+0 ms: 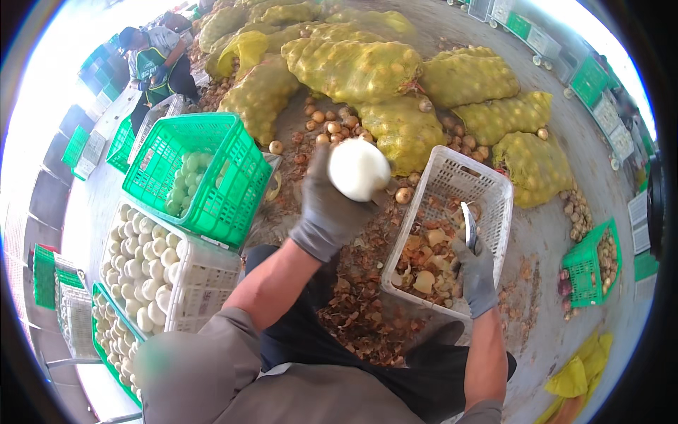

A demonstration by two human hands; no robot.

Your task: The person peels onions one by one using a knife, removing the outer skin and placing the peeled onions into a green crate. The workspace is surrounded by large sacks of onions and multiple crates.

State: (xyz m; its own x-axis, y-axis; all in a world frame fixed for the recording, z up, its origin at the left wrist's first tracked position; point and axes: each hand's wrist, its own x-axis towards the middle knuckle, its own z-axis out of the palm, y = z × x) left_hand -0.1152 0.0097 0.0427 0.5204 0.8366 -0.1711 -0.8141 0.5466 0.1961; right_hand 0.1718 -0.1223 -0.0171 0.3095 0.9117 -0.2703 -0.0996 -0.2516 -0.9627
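Observation:
My left hand (332,212), in a grey glove, is raised before me with a peeled white onion (358,169) in its fingers. The onion is slightly blurred. In my gloved right hand (476,273) is a knife (469,225) with a curved metal blade pointing away from me. That hand is over the right side of a white plastic crate (396,249), which holds onion skins and scraps (430,265). To my left, a green plastic crate (249,159) with some peeled onions in it sits by a white crate (204,283) full of peeled onions (140,259).
Yellow mesh sacks of onions (355,69) are heaped ahead, with loose unpeeled onions (333,127) around them. Dry skins (355,318) litter the floor between my legs. A co-worker (159,66) sits at the far left. Another green crate of onions (580,270) stands at the right.

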